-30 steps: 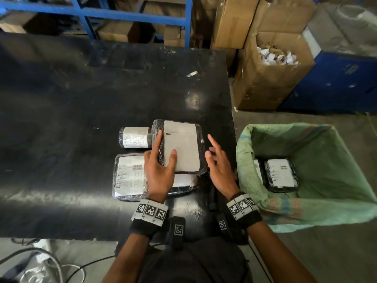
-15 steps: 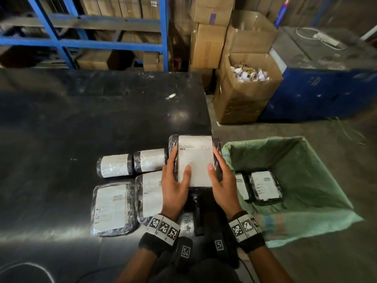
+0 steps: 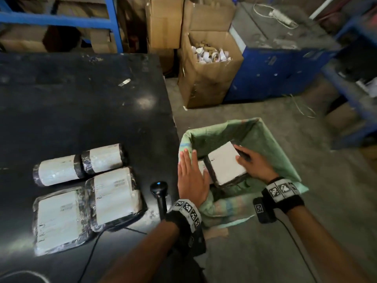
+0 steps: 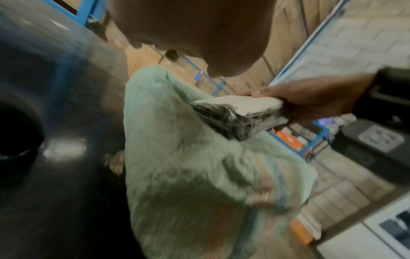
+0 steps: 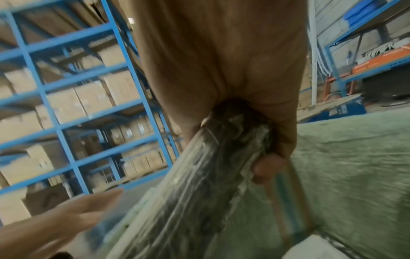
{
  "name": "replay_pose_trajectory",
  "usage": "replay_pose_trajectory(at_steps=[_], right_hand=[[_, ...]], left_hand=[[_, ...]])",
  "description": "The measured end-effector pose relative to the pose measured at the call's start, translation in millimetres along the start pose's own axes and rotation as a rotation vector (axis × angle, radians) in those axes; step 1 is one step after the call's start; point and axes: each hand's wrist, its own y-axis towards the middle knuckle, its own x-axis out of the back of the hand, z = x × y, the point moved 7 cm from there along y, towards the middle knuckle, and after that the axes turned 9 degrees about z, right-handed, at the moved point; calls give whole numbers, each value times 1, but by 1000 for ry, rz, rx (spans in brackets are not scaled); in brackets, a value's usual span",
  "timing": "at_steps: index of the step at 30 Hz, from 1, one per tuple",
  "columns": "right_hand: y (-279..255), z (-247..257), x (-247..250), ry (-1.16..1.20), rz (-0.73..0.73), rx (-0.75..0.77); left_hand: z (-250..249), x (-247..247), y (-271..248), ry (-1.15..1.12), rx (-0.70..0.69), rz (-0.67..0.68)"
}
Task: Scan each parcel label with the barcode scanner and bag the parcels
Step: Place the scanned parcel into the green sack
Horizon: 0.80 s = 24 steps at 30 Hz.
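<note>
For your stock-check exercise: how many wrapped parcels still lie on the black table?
4. Two rolled parcels at the back, one left and one right; two flat parcels in front, one left and one right. None seems hidden, though the table's near-left corner is out of frame.

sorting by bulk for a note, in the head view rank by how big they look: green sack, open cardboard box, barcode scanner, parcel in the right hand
1. green sack
2. open cardboard box, though it stands farther off, so this order is unsure
3. parcel in the right hand
4. barcode scanner
</note>
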Motion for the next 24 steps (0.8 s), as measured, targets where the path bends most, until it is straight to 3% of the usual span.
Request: replay_pose_trajectory(at_steps=[6, 11, 16, 20, 24], right_hand=[[78, -66, -4, -196, 221, -219], [123, -98, -38, -127, 285, -342], [147, -121, -66, -37, 264, -387], [155, -129, -94, 99, 149, -326], [156, -151, -139, -2, 95, -362]], left_hand=[[13, -40, 0, 111, 86, 66], [12, -39, 0, 145, 72, 64], [15, -42, 2, 143, 84, 131], [14, -45, 3, 147, 67, 142], [19, -48, 5, 213, 63, 142]])
